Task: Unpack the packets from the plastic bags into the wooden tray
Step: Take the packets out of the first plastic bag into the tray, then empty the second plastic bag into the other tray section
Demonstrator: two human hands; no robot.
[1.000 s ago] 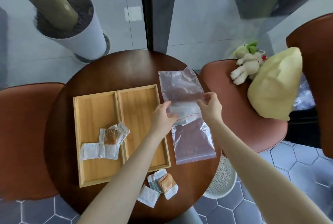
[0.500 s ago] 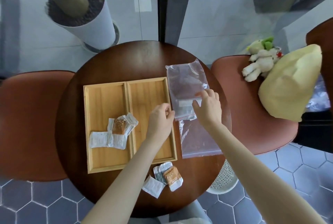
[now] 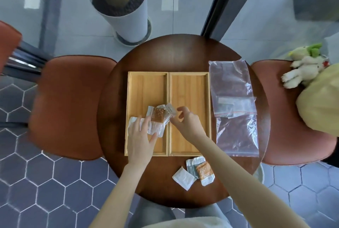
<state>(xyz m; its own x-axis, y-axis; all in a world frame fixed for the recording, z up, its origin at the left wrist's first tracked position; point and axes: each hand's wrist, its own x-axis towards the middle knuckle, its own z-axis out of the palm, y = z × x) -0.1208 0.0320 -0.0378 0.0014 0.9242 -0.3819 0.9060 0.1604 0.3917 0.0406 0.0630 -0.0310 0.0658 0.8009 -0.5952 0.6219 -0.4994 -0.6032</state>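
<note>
The two-compartment wooden tray (image 3: 189,84) lies in the middle of the round table. A cluster of white and orange packets (image 3: 156,115) sits in its left compartment. My left hand (image 3: 141,139) lies flat on the near side of that cluster, fingers spread. My right hand (image 3: 185,121) reaches across the divider, with thumb and fingertip pinching the white packet end (image 3: 170,109) at the cluster's right edge. Two clear plastic bags lie flat right of the tray: the far bag (image 3: 229,81) overlaps the near bag (image 3: 236,136). Both look empty.
Three loose packets (image 3: 194,174) lie on the table near its front edge. Red-brown chair seats flank the table (image 3: 176,53) on the left (image 3: 69,103) and right, the right one holding a plush toy (image 3: 304,70) and a yellow cushion. A white planter (image 3: 128,16) stands behind.
Both hands have let go of the plastic bag, which now lies flat on the table. They have moved left to the packets in the tray's left compartment.
</note>
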